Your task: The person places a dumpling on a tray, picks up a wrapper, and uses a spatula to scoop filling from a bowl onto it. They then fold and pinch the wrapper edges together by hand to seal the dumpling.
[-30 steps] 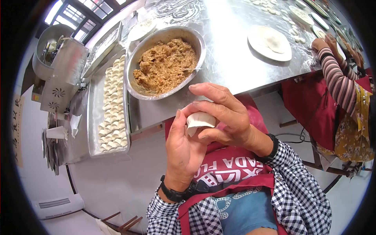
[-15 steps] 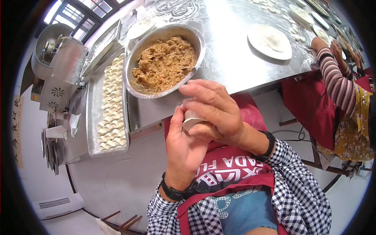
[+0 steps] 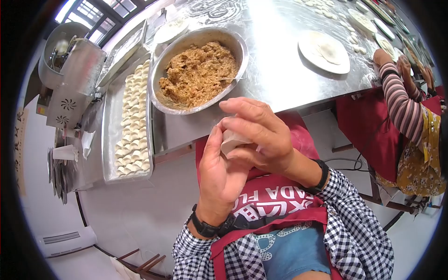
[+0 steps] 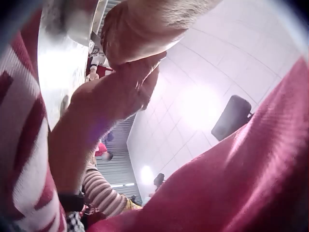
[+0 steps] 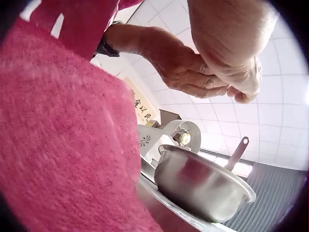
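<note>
A metal desk [image 3: 275, 74] spreads out ahead of the person. At its near-left corner lies a long tray [image 3: 112, 130] with rows of folded dumplings [image 3: 133, 123]. Right of the tray, by the near edge, stands a steel bowl [image 3: 237, 43] of brown filling [image 3: 200, 74]. Farther right, back from that edge, is a white plate [image 3: 308, 43]. Off the near edge, the left grip [image 3: 220, 170] and right grip [image 3: 261, 135], both bare hands, pinch a pale dough piece [image 3: 232, 141] between them, largely hidden by the fingers.
</note>
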### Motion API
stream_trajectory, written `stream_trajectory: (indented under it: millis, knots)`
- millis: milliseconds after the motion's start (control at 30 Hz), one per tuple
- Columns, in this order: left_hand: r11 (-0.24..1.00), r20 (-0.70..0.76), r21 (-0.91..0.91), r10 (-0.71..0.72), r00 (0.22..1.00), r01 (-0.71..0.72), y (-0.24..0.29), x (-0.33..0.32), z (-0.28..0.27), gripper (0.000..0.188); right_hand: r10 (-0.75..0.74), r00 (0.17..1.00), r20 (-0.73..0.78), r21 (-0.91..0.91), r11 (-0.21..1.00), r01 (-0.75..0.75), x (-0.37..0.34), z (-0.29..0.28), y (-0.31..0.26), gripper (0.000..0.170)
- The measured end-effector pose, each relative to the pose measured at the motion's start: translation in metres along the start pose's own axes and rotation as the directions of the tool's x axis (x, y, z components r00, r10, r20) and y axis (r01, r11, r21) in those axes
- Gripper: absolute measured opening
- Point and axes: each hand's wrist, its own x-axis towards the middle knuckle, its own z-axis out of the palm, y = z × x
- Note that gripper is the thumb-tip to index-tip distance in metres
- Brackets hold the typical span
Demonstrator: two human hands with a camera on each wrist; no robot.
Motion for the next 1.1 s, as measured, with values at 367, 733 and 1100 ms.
stream_trajectory:
  millis: [367,733,1100]
  knots:
    - [0.968,-0.089,0.248,0.063,0.994,-0.039,-0.002,-0.001,0.010,0.047,0.210,0.957,0.200,0.316,0.911,-0.266,0.004,-0.020,-0.007,0.021]
    - [0.901,-0.092,0.420,-0.077,0.993,0.109,-0.004,0.005,0.010,0.056,0.248,0.886,0.392,0.278,0.886,-0.371,0.005,-0.033,0.001,0.024]
    - [0.877,-0.145,0.452,-0.104,0.984,0.160,-0.004,0.008,0.015,0.054,0.157,0.867,0.474,0.223,0.930,-0.291,0.006,-0.033,0.010,0.019]
